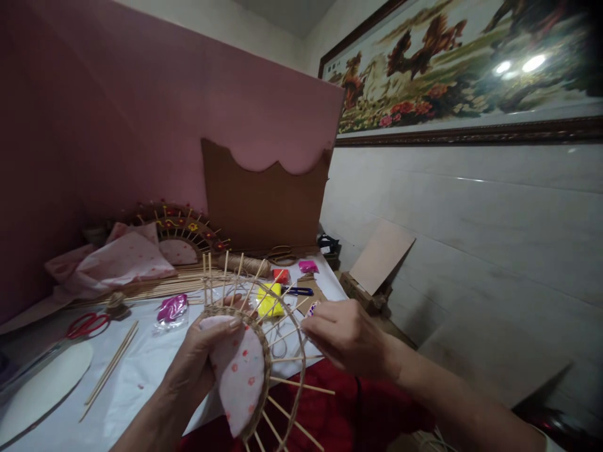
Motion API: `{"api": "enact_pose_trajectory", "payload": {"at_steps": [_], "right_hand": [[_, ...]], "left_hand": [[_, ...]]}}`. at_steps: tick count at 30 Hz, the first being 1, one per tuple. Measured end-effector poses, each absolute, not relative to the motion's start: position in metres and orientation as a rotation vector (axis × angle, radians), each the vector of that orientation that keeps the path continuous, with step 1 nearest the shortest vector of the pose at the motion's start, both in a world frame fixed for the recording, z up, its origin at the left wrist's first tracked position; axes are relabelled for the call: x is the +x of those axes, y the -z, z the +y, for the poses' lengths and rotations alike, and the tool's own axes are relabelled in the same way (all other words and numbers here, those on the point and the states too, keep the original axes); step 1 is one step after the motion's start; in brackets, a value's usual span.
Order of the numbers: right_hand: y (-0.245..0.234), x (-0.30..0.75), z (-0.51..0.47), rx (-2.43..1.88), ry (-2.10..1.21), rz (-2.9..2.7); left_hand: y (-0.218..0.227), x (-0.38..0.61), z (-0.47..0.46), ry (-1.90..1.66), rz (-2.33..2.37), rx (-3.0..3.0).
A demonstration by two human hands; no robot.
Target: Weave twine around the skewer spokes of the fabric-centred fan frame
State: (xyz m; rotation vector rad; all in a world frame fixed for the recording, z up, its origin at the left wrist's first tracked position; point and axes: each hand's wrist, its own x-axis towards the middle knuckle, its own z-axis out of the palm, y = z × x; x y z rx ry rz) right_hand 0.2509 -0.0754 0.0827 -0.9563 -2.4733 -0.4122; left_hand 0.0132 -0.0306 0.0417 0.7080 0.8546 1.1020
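My left hand (198, 361) grips a half-round craft piece (240, 376) covered in pale spotted fabric, with thin bamboo sticks (282, 383) fanning out from its rim and twine woven round them. The thumb presses on the fabric near the top edge. My right hand (346, 336) is closed in a pinch at the outer sticks on the right side of the piece, apparently on the twine strand; what it pinches is too thin to be sure of. Both hands hold the piece above the table's front edge.
On the white table (141, 376) lie red scissors (87, 324), loose sticks (110, 364), a twine spool (245, 265), small bags of coloured clay (269, 300), pink cloth (117, 260) and a finished decorated fan (181, 232). Brown cardboard (264, 201) leans on the pink wall.
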Motion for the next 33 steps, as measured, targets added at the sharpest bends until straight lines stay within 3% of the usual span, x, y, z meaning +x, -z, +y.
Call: {"api": "enact_pose_trajectory", "payload": {"at_steps": [6,14,28,33], "right_hand": [[-0.067,0.232,-0.079,-0.833,0.593,-2.491],[-0.066,0.242,-0.087,-0.914,0.302,-2.306],[-0.064,0.244,-0.086,-1.077,-0.508,-1.864],[-0.058,0.247,-0.074,-1.065,-1.049,-1.668]], "left_hand": [[-0.039,0.013,-0.031,-1.116,0.856,0.718],[-0.044,0.012,-0.030,-1.128,0.857,0.666],[-0.042,0.009,-0.028,-1.162,0.732,0.626],[-0.043,0.010,-0.028,-1.187,0.728,0.584]]}}
